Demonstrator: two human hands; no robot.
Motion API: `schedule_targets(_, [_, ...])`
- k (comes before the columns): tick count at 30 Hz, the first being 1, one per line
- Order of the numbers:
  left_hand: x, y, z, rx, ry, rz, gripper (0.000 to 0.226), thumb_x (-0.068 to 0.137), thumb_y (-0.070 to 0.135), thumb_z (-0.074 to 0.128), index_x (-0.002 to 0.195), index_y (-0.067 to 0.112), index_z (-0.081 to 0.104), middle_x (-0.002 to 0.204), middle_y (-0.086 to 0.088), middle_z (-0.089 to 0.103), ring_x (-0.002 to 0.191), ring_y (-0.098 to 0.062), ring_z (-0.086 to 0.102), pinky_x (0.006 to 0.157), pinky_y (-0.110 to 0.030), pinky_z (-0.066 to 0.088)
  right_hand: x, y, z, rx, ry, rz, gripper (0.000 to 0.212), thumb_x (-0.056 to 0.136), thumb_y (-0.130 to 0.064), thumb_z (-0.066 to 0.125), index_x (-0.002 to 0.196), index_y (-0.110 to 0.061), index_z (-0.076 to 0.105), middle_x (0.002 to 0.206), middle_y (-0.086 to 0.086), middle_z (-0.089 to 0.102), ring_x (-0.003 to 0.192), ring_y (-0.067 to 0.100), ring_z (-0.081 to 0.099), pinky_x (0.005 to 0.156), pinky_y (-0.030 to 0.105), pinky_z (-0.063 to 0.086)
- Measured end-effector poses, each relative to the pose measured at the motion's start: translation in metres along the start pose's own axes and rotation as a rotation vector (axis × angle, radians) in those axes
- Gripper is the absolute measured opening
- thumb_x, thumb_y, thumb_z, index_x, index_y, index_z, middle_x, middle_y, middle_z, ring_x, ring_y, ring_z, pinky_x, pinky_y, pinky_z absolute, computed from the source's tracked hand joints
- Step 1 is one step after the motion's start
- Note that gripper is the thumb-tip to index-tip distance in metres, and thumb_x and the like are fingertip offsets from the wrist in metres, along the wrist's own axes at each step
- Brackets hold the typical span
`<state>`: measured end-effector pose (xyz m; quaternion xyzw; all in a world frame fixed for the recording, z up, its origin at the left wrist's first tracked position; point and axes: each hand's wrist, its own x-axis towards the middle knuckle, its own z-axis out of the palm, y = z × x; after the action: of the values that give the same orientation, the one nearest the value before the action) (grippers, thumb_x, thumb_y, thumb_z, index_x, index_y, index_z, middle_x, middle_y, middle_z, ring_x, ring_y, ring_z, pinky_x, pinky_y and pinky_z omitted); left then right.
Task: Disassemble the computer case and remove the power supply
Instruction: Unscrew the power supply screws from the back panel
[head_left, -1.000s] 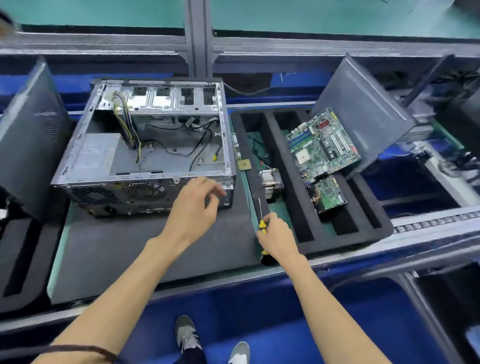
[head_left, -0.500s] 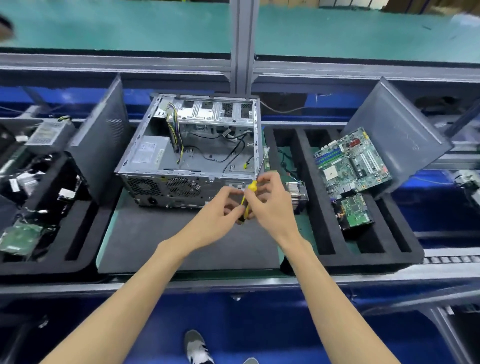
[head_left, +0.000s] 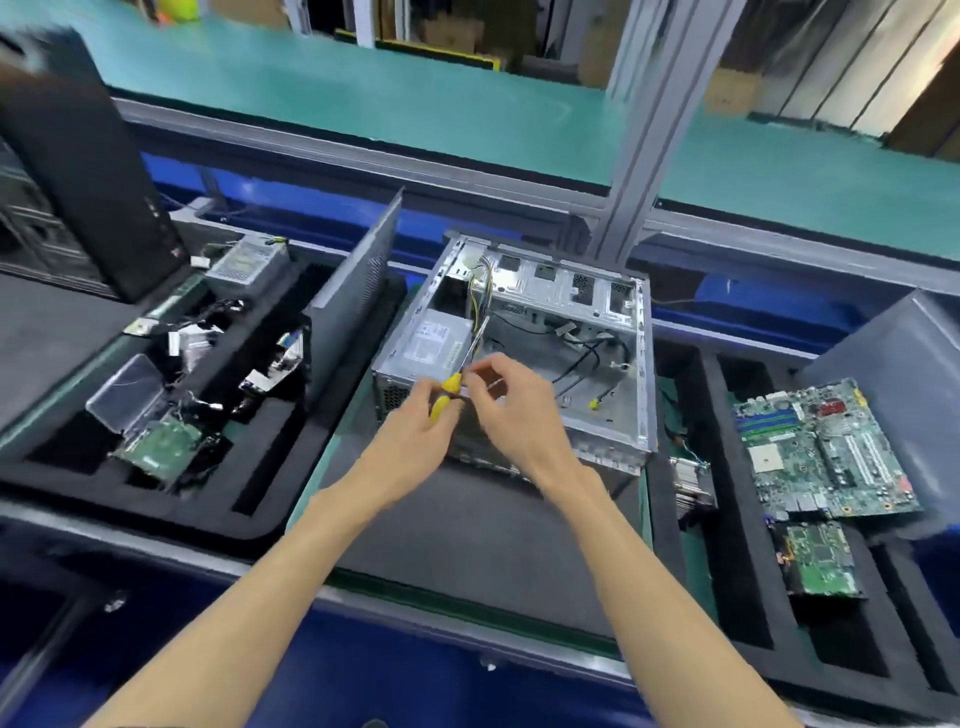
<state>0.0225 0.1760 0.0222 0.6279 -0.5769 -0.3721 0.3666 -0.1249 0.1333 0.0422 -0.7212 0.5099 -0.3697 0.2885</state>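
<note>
An open silver computer case (head_left: 587, 312) lies on its side on a dark mat (head_left: 467, 530) in the middle. Its grey power supply (head_left: 431, 343) sits in the near left corner, with yellow and black cables rising behind it. My left hand (head_left: 415, 431) grips the yellow handle of a screwdriver (head_left: 451, 387) just in front of the power supply. The metal shaft points up and away over the case. My right hand (head_left: 514, 410) is beside it, fingers pinching at the shaft near the handle.
A black foam tray (head_left: 249, 499) on the left holds a removed power supply (head_left: 249, 262), boards and cables; a grey side panel (head_left: 358, 286) leans at its right edge. A foam tray (head_left: 727, 597) on the right holds a motherboard (head_left: 826, 452), a small card (head_left: 818, 561) and a heatsink (head_left: 691, 486).
The screwdriver passed from my right hand at the right tray to my left hand. Both hands moved left to the case's power supply corner. The view swung left.
</note>
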Motion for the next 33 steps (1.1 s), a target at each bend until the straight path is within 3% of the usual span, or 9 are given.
schedule_targets(3, [0.001, -0.014, -0.025, -0.023, 0.082, -0.036, 0.006, 0.100, 0.041, 0.046, 0.102, 0.036, 0.048, 0.067, 0.010, 0.054, 0.051, -0.003, 0.044, 0.057, -0.032, 0.036, 0.024, -0.008, 0.020, -0.073, -0.015, -0.022, 0.013, 0.098, -0.023, 0.057, 0.095, -0.022, 0.070, 0.088, -0.011, 0.069, 0.084, 0.009, 0.062, 0.078, 0.027, 0.049])
schedule_targets(6, [-0.003, -0.029, -0.043, -0.012, 0.132, -0.074, 0.008, 0.102, 0.039, 0.045, 0.101, 0.031, 0.048, 0.071, 0.005, 0.057, 0.052, -0.003, 0.045, 0.057, -0.032, 0.037, 0.046, -0.011, 0.036, -0.130, -0.003, -0.040, 0.015, 0.098, -0.023, 0.055, 0.101, -0.022, 0.069, 0.097, -0.009, 0.066, 0.089, 0.004, 0.059, 0.081, 0.027, 0.047])
schedule_targets(10, [-0.012, -0.051, -0.059, -0.018, 0.179, -0.154, 0.021, 0.104, 0.040, 0.039, 0.096, 0.027, 0.054, 0.082, -0.005, 0.066, 0.061, -0.015, 0.050, 0.057, -0.033, 0.039, 0.075, -0.006, 0.051, -0.227, -0.074, -0.044, 0.027, 0.101, -0.025, 0.053, 0.123, -0.018, 0.065, 0.128, -0.001, 0.060, 0.121, 0.013, 0.054, 0.098, 0.025, 0.038])
schedule_targets(14, [-0.025, -0.075, -0.064, 0.003, 0.217, -0.227, 0.027, 0.102, 0.042, 0.043, 0.083, 0.027, 0.055, 0.064, 0.005, 0.054, 0.051, -0.011, 0.042, 0.050, -0.029, 0.034, 0.104, 0.002, 0.066, -0.359, -0.151, -0.024, 0.043, 0.103, -0.028, 0.050, 0.141, -0.009, 0.052, 0.146, 0.008, 0.049, 0.135, 0.022, 0.044, 0.110, 0.035, 0.035])
schedule_targets(20, [-0.035, -0.093, -0.057, -0.008, 0.203, -0.266, 0.024, 0.098, 0.040, 0.047, 0.082, 0.025, 0.058, 0.060, 0.008, 0.048, 0.045, -0.007, 0.035, 0.043, -0.020, 0.028, 0.116, 0.010, 0.090, -0.480, -0.196, 0.049, 0.056, 0.105, -0.039, 0.039, 0.154, -0.013, 0.034, 0.155, 0.011, 0.041, 0.145, 0.029, 0.031, 0.116, 0.056, 0.028])
schedule_targets(25, [-0.032, -0.096, -0.051, -0.024, 0.209, -0.260, 0.024, 0.098, 0.043, 0.048, 0.081, 0.029, 0.057, 0.054, 0.012, 0.046, 0.044, -0.007, 0.036, 0.042, -0.019, 0.028, 0.119, 0.017, 0.094, -0.470, -0.220, 0.093, 0.062, 0.106, -0.043, 0.034, 0.158, -0.012, 0.023, 0.157, 0.016, 0.032, 0.147, 0.031, 0.020, 0.114, 0.053, 0.029])
schedule_targets(33, [-0.033, -0.094, -0.053, -0.020, 0.230, -0.235, 0.022, 0.101, 0.038, 0.047, 0.087, 0.025, 0.057, 0.058, 0.010, 0.046, 0.048, -0.009, 0.038, 0.048, -0.026, 0.032, 0.123, 0.025, 0.097, -0.449, -0.225, 0.100, 0.064, 0.105, -0.046, 0.032, 0.156, -0.009, 0.025, 0.155, 0.017, 0.032, 0.145, 0.031, 0.020, 0.115, 0.048, 0.027])
